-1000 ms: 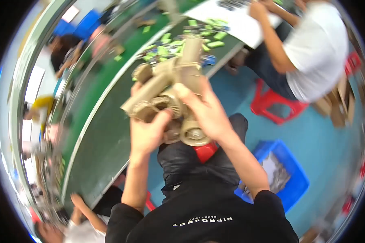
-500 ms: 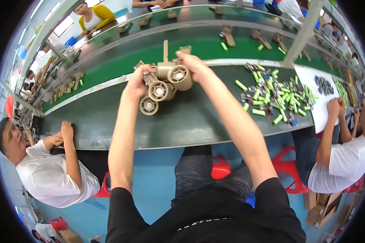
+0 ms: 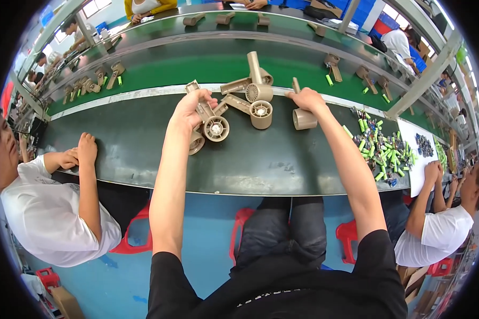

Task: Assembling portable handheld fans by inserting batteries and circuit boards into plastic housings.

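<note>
Three tan fan shells (image 3: 258, 94) lie grouped on the dark worktop (image 3: 138, 143), their handles pointing toward twelve, ten and nine o'clock; at the group's nine o'clock the left hand (image 3: 192, 108) is curled round the handles of two more shells (image 3: 216, 129), their round ends toward six; at three o'clock the right hand (image 3: 307, 100) is closed on the handle of a single shell (image 3: 304, 120), well apart from the group; toward four o'clock lies a heap of green cells (image 3: 389, 151) with wiring, beside a white sheet (image 3: 418, 178); at twelve runs a green belt (image 3: 167, 82); seated co-workers in white shirts are at eight (image 3: 58, 218) and four.
</note>
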A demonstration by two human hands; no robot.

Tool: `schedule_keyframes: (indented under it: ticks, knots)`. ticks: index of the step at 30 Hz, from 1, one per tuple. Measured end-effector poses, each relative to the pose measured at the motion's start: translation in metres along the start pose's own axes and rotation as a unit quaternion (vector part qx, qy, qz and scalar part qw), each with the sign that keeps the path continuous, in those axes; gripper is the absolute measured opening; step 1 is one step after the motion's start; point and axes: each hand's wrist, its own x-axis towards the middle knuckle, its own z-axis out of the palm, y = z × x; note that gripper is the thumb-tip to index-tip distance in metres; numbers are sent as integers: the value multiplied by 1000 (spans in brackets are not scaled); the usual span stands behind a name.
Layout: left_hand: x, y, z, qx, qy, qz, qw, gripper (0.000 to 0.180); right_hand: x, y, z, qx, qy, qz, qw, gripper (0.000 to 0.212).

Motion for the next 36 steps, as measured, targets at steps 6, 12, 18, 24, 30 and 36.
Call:
schedule_keyframes:
  ticks: [6, 12, 18, 24, 30, 36]
  knots:
    - [18, 5, 6, 11, 32, 101, 994, 36, -13, -36, -16, 90, 99, -101, 986, 62]
    - [32, 27, 5, -142, 62, 184, 971, 30, -44, -78, 18, 146, 136, -237, 951, 62]
    - [17, 61, 21, -179, 43, 339, 923, 31, -101, -41, 24, 218, 198, -293, 909, 47]
    - [47, 59, 19, 226, 77, 353, 905, 67, -156, 37, 27, 341, 158, -251, 892, 37]
    - [-23, 45, 62, 413, 161, 509, 738, 69, -143, 164, -14, 361, 217, -87, 903, 25]
    - [-146, -62, 118, 321, 71, 282, 901, 38, -119, 241, -34, 205, 192, -88, 956, 25]
